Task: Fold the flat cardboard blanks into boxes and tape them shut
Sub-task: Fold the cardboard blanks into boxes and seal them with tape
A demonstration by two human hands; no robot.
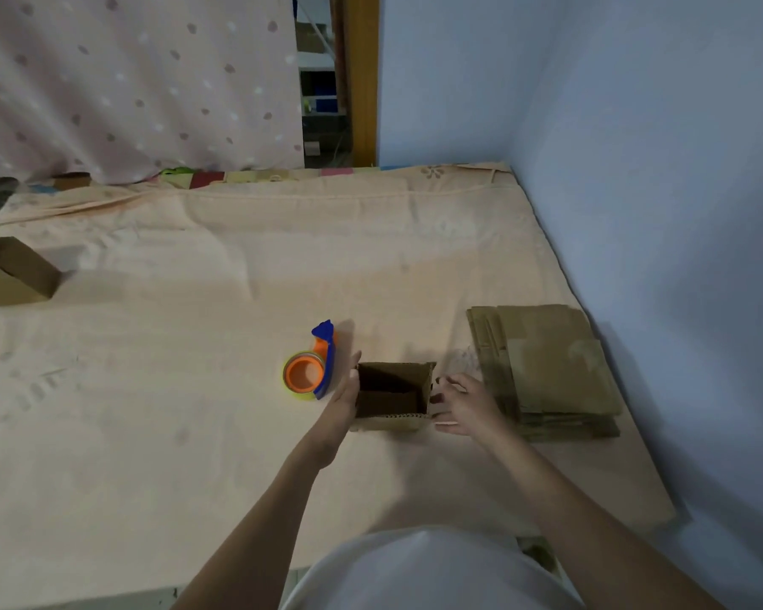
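Corrugated brown cardboard, an open box point(393, 396) standing on the bed point(194, 301): left hand point(342, 405) pressed flat against its left wall, fingers straight; right hand point(465, 405) just beside the right wall, fingers loosely spread, holding nothing. Orange-and-blue tape dispenser point(311, 367) sits left; flat blanks point(547, 367) are stacked right; a finished box point(12, 272) lies far left.

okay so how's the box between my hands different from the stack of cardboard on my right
The open box stands opened up, its top open so you see inside; the stack of flat blanks lies folded flat on the bedsheet. The box is a single piece; the stack holds several. Your left hand presses the box's side and your right hand is beside it; nothing touches the stack. Both are plain brown cardboard.
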